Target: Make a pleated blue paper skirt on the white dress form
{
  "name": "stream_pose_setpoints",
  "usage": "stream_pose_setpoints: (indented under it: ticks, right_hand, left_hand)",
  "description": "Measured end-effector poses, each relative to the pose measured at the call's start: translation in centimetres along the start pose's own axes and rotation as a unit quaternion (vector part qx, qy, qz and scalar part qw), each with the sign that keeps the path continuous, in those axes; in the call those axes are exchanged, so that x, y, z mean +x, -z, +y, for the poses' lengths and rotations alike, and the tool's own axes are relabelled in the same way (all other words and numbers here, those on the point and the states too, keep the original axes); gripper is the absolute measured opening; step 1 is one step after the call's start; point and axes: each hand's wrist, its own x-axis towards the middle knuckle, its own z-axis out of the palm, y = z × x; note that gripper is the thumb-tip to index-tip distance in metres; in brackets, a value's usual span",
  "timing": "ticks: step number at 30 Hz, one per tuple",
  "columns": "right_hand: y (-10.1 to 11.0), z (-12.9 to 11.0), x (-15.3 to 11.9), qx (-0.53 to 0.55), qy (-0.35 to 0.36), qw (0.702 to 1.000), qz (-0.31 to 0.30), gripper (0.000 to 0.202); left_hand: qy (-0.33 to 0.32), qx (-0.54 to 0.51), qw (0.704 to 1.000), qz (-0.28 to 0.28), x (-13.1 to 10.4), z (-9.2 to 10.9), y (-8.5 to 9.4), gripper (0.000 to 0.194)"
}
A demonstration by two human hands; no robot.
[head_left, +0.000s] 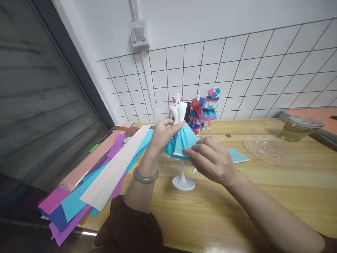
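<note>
A small white dress form stands upright on its round base in front of me. Around its lower part sits a blue crepe-paper skirt with a pale hem. My left hand grips the form at the waist, thumb across the front where the skirt begins. With fingers pinched together, my right hand holds the skirt's lower right edge. A blue paper piece lies on the table just beyond my right hand.
Crepe-paper strips in several colours lie stacked on the left. Behind stand decorated dress forms. A clear plate with small bits and a lidded jar are on the right. A wire grid runs along the wall.
</note>
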Motion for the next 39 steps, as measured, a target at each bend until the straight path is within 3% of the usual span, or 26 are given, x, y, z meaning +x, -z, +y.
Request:
stream_pose_setpoints:
  ticks: [6,14,20,27,33,36,39]
  right_hand:
    - [-0.4,0.5,-0.2,0.009,0.034,0.999,-0.031,0.021]
    - [-0.3,1.4,-0.5,0.027,0.001,0.999,0.019,0.032]
    - [-0.5,1.0,-0.7,-0.025,0.002,0.999,0.038,0.038]
    - [-0.1,0.4,-0.1,-0.026,0.038,0.997,0.067,0.027]
    - [0.2,0.3,-0.2,0.03,0.074,0.995,0.064,0.029]
    - [0.6,0.4,-0.1,0.061,-0.001,0.993,0.106,0.038]
    - [0.8,0.9,0.2,0.11,-0.17,0.971,0.128,0.033]
  left_hand:
    - [-0.017,0.011,1.0,0.015,0.4,-0.4,0.3,0.037]
    - [-0.009,0.014,0.998,0.059,0.7,-0.3,1.0,0.04]
    - [-0.019,0.026,0.999,0.039,0.5,-0.4,0.7,0.039]
    - [-0.018,0.01,0.999,0.031,0.4,-0.2,0.6,0.037]
    - [-0.033,-0.005,0.998,0.045,0.7,-0.2,1.3,0.035]
    - [-0.034,-0.006,0.999,0.015,0.6,-0.1,1.5,0.035]
    - [-0.023,0.005,0.999,-0.044,0.4,0.1,1.5,0.037]
